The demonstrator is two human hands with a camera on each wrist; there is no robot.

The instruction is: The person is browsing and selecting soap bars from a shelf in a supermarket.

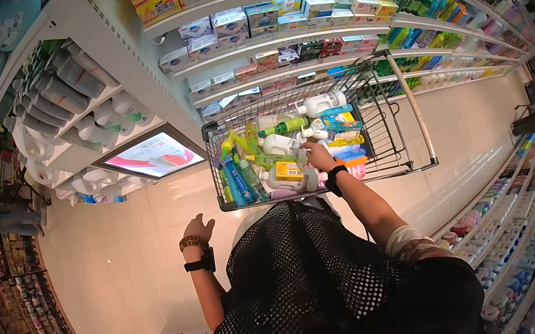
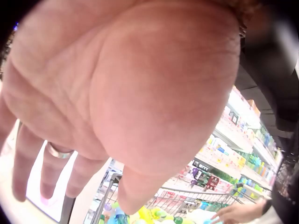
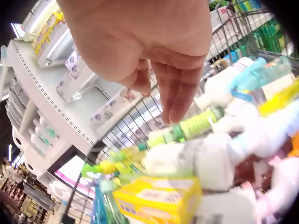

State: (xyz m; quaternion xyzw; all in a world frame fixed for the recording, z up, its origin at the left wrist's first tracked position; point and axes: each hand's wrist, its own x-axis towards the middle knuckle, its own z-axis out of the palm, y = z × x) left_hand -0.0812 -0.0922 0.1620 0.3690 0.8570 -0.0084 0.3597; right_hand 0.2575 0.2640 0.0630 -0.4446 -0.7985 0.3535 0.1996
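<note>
My right hand [image 1: 318,157] hangs over a loaded shopping cart [image 1: 421,123], fingers pointing down and holding nothing. Its fingertips are close above a green bottle [image 3: 198,125] and a white bottle [image 3: 187,161] in the right wrist view. A yellow box [image 1: 289,171] lies on top of the pile at the near side. At the far side rests another white bottle [image 1: 322,103], with blue and yellow packs beside it. Left of the cart, my left hand [image 1: 200,228] is in the air, fingers extended, a ring on one finger, palm bare in the left wrist view.
Shelves of boxed soap [image 1: 229,24] rise behind the cart. A lit screen [image 1: 154,155] is set in a shelf end at the left, below rows of bottles. More stocked shelves [image 1: 517,219] run along the right, with tiled floor [image 1: 115,259] between.
</note>
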